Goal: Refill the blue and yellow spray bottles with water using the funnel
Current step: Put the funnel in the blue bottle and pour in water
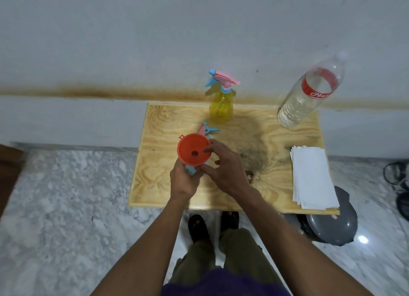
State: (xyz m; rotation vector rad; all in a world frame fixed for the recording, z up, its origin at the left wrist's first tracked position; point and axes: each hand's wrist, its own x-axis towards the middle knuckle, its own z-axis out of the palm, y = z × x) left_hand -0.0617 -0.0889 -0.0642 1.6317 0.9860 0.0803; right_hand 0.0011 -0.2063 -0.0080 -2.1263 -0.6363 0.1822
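An orange funnel [192,149] sits on top of the blue spray bottle [190,169], which is mostly hidden under it. My left hand [184,180] grips that bottle from below. My right hand [223,165] pinches the funnel's rim with thumb and fingers. Behind the funnel lies a detached pink and blue spray head [207,129] on the wooden table [261,141]. The yellow spray bottle [221,106] stands upright at the table's far edge with its spray head on. A large clear water bottle [309,94] with a red label stands at the far right corner.
A stack of white paper sheets [313,176] lies on the table's right side. A grey round object [332,225] sits on the marble floor under the right corner. Dark cables [398,180] lie at far right. The wall is close behind the table.
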